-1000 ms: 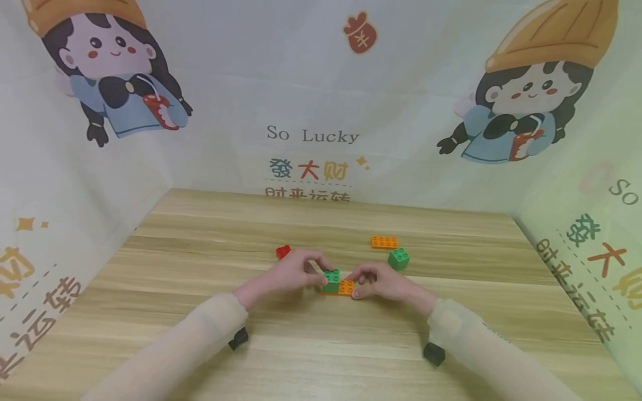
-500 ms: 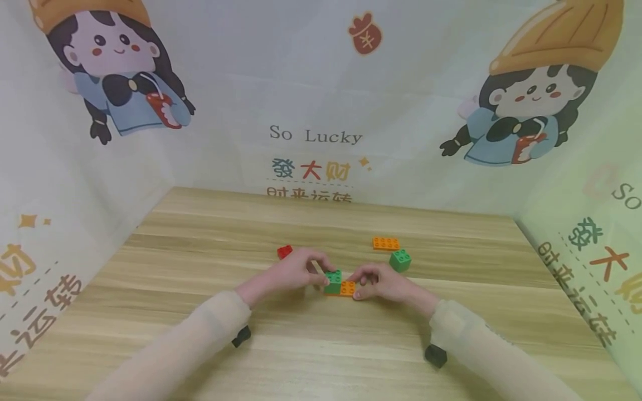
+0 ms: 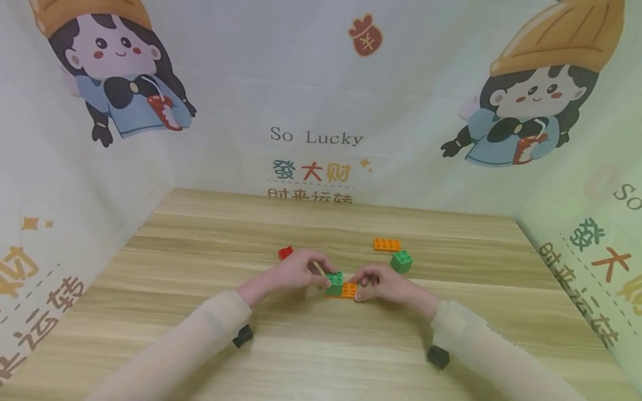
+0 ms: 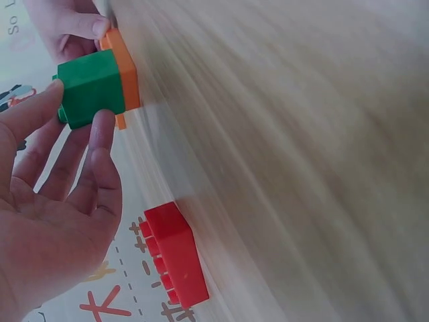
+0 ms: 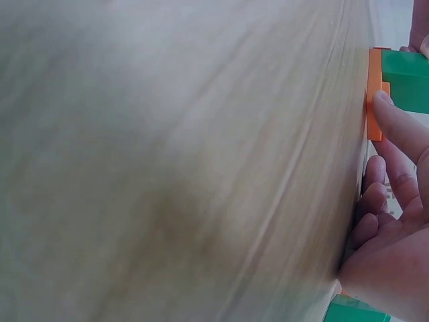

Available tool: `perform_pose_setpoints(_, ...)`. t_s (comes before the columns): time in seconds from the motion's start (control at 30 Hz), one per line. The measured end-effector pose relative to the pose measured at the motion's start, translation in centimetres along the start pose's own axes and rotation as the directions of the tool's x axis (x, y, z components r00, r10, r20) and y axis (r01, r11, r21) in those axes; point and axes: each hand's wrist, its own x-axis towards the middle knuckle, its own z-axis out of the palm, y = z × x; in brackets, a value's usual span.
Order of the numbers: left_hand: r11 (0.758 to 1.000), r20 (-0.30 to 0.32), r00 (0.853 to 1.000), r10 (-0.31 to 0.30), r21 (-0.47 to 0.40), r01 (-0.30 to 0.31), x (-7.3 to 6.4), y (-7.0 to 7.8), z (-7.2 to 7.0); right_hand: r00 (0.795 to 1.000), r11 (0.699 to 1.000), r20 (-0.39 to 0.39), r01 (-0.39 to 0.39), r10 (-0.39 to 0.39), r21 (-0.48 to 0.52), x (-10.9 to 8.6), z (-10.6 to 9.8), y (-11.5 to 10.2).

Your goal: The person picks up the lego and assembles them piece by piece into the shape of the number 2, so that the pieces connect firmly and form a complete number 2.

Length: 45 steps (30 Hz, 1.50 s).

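Note:
In the head view, a green toy brick (image 3: 334, 285) sits on the left half of a flat orange brick (image 3: 349, 290), studs facing up. My left hand (image 3: 303, 270) pinches the green brick between thumb and fingers, as the left wrist view also shows. At the other end, my right hand (image 3: 383, 284) grips the orange brick, its thumb on the near side and a finger behind. Both bricks stay low at the wooden table. In the left wrist view, a long red brick (image 4: 177, 255) lies beyond the left hand's fingers.
A second green brick (image 3: 401, 262) stands behind the right hand, close to another flat orange brick (image 3: 387, 244). Printed cloth (image 3: 225, 111) encloses the back and sides of the table (image 3: 301, 356). Dark wrist-camera blocks (image 3: 438, 357) hang under both sleeves.
The head view has shifted slightly, carrying everything a little to the right in the picture. Both hands keep their holds, and the bricks keep their arrangement.

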Motion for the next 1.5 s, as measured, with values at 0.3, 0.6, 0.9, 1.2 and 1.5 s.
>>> perform_pose_setpoints(0.3, 1.000, 0.004, 1.000, 0.004, 0.024, -0.004, 0.07, -0.19, -0.11, 1.000, 0.999, 0.000, -0.010, 0.010, 0.035, 0.04, 0.16, 0.21)
perform_pose_setpoints(0.6, 0.999, 0.010, 1.000, 0.006, -0.054, -0.006, -0.07, -0.65, -0.11, 1.000, 0.999, -0.001, -0.006, 0.006, 0.039, -0.06, 0.24, 0.06)
perform_pose_setpoints(0.9, 0.997, 0.005, 1.000, 0.009, -0.073, -0.009, -0.09, -0.59, -0.06, 1.000, 1.000, -0.014, 0.014, -0.014, 0.015, -0.16, 0.03, -0.14)
perform_pose_setpoints(1.2, 0.998, 0.000, 1.000, 0.019, -0.067, -0.019, -0.14, -0.53, 0.01, 0.999, 0.999, -0.011, 0.046, -0.046, 0.014, -0.18, 0.16, 0.02)
perform_pose_setpoints(1.5, 0.997, -0.006, 1.000, 0.015, -0.074, -0.015, -0.23, -0.64, 0.17, 0.999, 0.999, -0.009, 0.053, -0.053, 0.009, -0.23, 0.15, 0.07)
